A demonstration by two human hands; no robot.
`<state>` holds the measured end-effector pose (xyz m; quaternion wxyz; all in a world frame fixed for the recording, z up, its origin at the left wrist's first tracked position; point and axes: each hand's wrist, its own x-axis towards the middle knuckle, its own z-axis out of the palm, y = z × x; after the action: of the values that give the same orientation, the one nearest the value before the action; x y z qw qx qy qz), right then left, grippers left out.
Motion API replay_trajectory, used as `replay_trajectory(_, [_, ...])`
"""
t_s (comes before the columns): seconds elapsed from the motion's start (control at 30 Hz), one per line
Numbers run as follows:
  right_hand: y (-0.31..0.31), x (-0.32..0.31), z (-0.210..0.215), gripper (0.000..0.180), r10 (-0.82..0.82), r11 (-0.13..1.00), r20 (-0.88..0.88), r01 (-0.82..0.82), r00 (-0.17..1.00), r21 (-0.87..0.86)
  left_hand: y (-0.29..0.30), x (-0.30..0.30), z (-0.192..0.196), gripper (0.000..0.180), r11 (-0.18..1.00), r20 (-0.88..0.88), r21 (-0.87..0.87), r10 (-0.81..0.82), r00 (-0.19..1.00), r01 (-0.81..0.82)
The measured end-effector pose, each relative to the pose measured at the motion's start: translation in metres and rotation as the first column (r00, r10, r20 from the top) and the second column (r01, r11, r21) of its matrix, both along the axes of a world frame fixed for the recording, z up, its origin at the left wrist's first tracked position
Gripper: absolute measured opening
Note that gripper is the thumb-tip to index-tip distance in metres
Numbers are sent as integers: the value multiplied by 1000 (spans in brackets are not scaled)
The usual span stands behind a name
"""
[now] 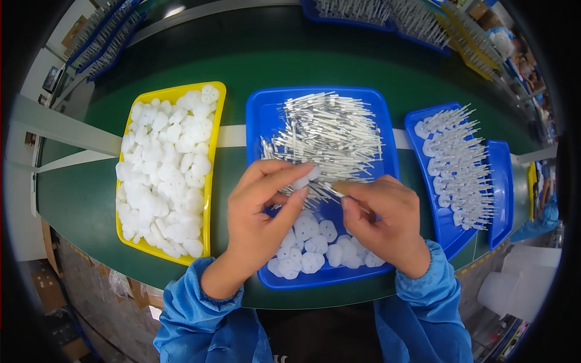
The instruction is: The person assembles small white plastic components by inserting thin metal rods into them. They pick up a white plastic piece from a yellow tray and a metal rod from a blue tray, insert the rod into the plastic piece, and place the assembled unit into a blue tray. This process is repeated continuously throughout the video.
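Observation:
Above the middle of a blue tray (pixel 253 121), my left hand (pixel 257 202) pinches a small white plastic disc (pixel 305 177) between thumb and fingertips. Opposite it, my right hand (pixel 387 218) grips a thin white rod with a silvery tip (pixel 330 189), which points toward the disc. Whether rod and disc touch is too small to tell. A pile of similar white and metallic rods (pixel 330 130) fills the far part of the tray. Loose white discs (pixel 311 242) lie in its near part, below my hands.
At left, a yellow tray (pixel 219 133) is heaped with white discs. On the right, a blue tray (pixel 445 227) holds rows of discs with rods standing in them; another blue tray (pixel 501 175) sits beside it. More rod-filled trays (pixel 417 24) line the far side of the green table (pixel 230 54).

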<state>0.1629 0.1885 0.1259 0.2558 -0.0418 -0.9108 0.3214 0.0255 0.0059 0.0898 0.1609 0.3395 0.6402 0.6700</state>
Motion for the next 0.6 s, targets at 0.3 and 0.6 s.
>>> replay_trajectory(0.3, [1, 0, 0, 27, 42, 994, -2, -42, 999, 103, 1, 2, 6, 32, 999, 125, -35, 5, 992, -1])
replay_trajectory(0.6, [1, 3, 2, 28, -6, 997, 24, 4, 1000, 72, 1, -1, -5, 37, 997, -51, -66, 37, 998, -40])
